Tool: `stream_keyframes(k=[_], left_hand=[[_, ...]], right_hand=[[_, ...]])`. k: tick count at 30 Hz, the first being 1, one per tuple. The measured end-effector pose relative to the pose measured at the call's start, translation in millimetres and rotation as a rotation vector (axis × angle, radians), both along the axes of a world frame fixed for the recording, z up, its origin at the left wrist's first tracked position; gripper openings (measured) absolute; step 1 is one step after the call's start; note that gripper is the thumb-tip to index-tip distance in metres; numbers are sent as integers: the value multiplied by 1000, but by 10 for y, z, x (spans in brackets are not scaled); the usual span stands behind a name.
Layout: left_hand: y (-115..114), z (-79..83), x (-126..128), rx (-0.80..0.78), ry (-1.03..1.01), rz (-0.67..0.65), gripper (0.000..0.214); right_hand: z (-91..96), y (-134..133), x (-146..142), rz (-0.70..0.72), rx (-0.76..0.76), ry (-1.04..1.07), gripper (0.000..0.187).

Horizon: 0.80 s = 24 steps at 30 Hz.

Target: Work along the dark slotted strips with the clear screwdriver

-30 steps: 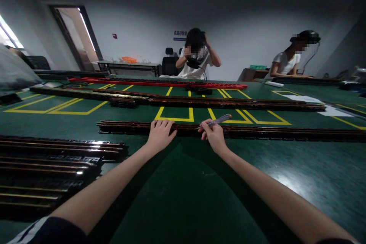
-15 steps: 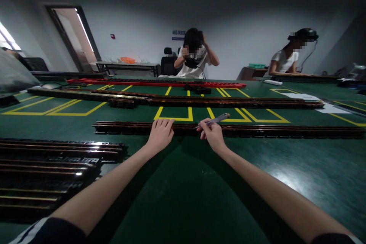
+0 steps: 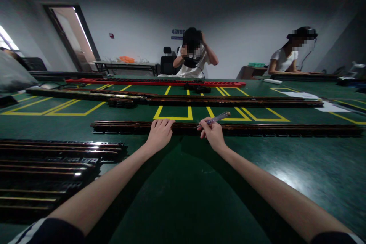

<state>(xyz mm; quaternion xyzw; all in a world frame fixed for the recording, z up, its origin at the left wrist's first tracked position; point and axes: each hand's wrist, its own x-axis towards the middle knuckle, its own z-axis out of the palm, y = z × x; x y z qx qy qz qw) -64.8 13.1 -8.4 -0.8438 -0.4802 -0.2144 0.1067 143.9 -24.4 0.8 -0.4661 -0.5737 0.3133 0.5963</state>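
Note:
A long black strip with copper-coloured rails [image 3: 271,129] lies crosswise on the green table in front of me. My left hand [image 3: 160,132] rests on it left of the middle, fingers bent over its top and far edge, thumb on the near side. To the right, my right hand [image 3: 212,132] pinches a slim screwdriver with a clear handle [image 3: 219,117]. Its handle end points up to the right, and its thin tip slants down to the left at the strip. Whether the tip touches the strip I cannot tell.
Several similar strips [image 3: 42,167] lie at the left. Beyond are more dark strips [image 3: 228,101], a red rail [image 3: 160,82] and white papers [image 3: 311,97]. Yellow tape [image 3: 174,118] marks the table. One person [image 3: 197,55] sits opposite, another [image 3: 286,61] at far right.
Both hands keep the same pose on the strip, and the screwdriver stays put. The whole view has shifted very slightly.

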Motion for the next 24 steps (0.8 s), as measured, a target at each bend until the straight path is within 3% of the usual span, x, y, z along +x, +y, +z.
stream_keyframes(k=[24], left_hand=[[-8, 16, 13, 2, -5, 12, 39]], right_hand=[[-2, -5, 23, -86, 29, 6, 40]])
